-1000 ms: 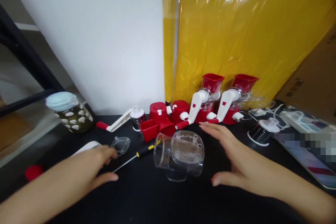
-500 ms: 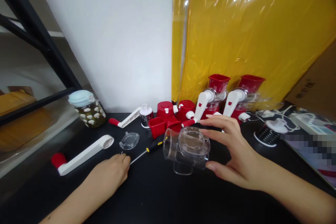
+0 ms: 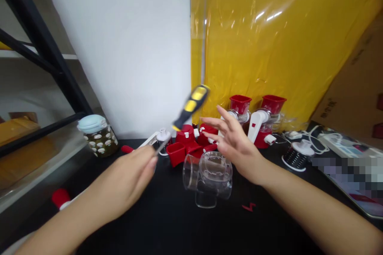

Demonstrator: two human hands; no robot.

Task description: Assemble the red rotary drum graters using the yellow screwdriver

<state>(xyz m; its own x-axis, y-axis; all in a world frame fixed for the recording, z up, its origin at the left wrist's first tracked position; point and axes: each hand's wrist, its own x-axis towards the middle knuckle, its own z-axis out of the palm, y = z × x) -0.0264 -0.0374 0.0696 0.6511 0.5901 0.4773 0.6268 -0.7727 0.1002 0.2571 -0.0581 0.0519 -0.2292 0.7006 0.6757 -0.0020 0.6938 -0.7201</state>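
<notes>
A screwdriver [image 3: 191, 106] with a black and yellow handle is raised over the table, handle pointing up and right. My left hand [image 3: 127, 179] is closed round its thin metal shaft. Fingers spread and holding nothing, my right hand [image 3: 236, 145] hovers just above and behind a clear plastic grater housing [image 3: 214, 183], which lies on the black table. Near it sits a small red piece [image 3: 249, 207]. Behind the housing stand red grater base parts [image 3: 176, 153]. My left forearm covers most of a crank with a red knob [image 3: 60, 198].
Two assembled rotary graters [image 3: 239, 105] stand against the yellow wrapped panel. A drum blade [image 3: 299, 154], white cables and a pixelated screen [image 3: 353, 183] are at right. At left are a blue-lidded jar [image 3: 98, 135], another drum [image 3: 163, 139] and a shelf frame [image 3: 44, 48].
My left hand has lifted the screwdriver off the table, tilting its handle up. My right hand has let go of the clear housing and moved up and left. The red piece is now visible.
</notes>
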